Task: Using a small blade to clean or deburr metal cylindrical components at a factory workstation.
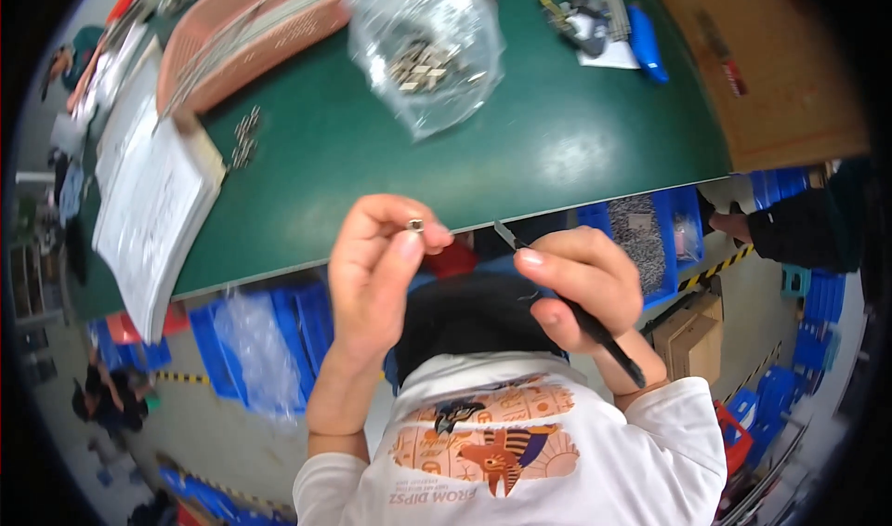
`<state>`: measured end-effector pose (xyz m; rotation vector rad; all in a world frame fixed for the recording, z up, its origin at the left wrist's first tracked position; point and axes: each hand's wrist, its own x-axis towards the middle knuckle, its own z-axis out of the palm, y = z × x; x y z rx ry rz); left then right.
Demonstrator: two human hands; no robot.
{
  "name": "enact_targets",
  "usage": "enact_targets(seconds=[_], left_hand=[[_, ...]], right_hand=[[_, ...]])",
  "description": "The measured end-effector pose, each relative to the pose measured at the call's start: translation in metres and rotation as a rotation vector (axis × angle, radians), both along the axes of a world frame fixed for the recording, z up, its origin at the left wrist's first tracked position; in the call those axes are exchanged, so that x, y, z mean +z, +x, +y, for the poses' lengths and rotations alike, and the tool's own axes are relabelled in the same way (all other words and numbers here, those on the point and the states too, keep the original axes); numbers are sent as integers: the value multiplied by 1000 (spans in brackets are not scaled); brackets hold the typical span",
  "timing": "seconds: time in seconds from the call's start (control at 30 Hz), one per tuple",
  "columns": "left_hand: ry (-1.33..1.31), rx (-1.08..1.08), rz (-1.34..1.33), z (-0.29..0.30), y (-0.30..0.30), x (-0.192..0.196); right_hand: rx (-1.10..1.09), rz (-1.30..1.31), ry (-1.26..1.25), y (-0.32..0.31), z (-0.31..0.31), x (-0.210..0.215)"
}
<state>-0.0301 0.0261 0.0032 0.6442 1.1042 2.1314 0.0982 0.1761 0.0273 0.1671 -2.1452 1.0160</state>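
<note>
Just in front of the table's near edge, my left hand (pixel 364 270) pinches a small shiny metal piece (pixel 415 225) between thumb and fingers. A hole or hollow seems to show in its end. My right hand (pixel 595 280) is closed round a craft knife (pixel 606 338) with a black handle. Its narrow blade points up and left toward the metal piece, with a gap between them. A clear plastic bag (pixel 376 38) lies open on the green table (pixel 307 191), holding several small metal pieces (pixel 426 67).
Small metal parts (pixel 245 138) lie beside a stack of papers (pixel 153 201) on the left. Behind them stands a pink plastic basket (pixel 200 47) with long thin rods. A blue-handled tool (pixel 648 43) lies at the far right. Blue bins (pixel 655 291) sit below the table edge.
</note>
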Motion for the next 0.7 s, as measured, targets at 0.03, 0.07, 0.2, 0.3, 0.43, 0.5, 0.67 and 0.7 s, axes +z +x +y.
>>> enact_targets(seconds=[0.03, 0.07, 0.2, 0.3, 0.43, 0.5, 0.67, 0.7], left_hand=[[-7, 22, -34, -5, 5, -3], [-7, 48, -5, -9, 9, -8], [61, 69, 29, -16, 18, -13], [99, 44, 4, -17, 20, -14], [114, 39, 8, -16, 22, -16], [118, 42, -3, -14, 23, -15], [115, 35, -20, -14, 25, -15], [86, 10, -72, -15, 26, -13]], right_hand=[[33, -7, -19, -6, -4, -3], [46, 7, -45, -12, -8, -5], [49, -6, -62, -16, -23, -7], [34, -28, -61, -14, -26, -8], [55, 15, 0, -12, -23, -12], [51, 5, 2, -12, -23, -10], [48, 19, 11, -12, -24, -10], [17, -8, -15, -11, -25, -10]])
